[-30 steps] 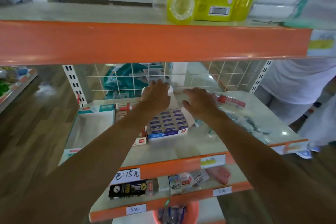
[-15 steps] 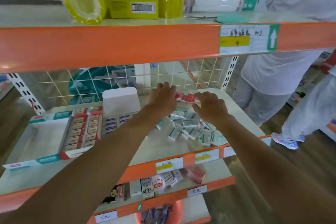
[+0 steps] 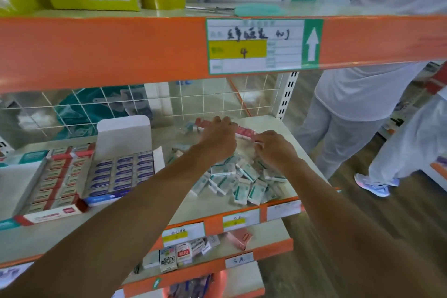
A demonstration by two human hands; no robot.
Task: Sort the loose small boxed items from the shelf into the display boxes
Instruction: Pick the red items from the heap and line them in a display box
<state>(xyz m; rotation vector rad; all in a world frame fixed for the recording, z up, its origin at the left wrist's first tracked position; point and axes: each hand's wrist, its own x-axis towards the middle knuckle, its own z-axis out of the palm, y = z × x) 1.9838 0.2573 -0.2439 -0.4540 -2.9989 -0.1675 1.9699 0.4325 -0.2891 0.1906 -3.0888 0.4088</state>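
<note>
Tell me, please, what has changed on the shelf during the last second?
Both hands moved right, from the white flap of the blue display box to the row of small red boxes at the back. The left hand curls over it; the right hand touches its end. The green-and-white box pile and red display box stayed in place.

The left hand (image 3: 217, 139) hides the middle of the row of small red boxes (image 3: 245, 132); the right hand (image 3: 275, 150) covers its end, both grips unclear. The teal-and-white cardboard display box (image 3: 19, 176) runs off the left edge.
</note>
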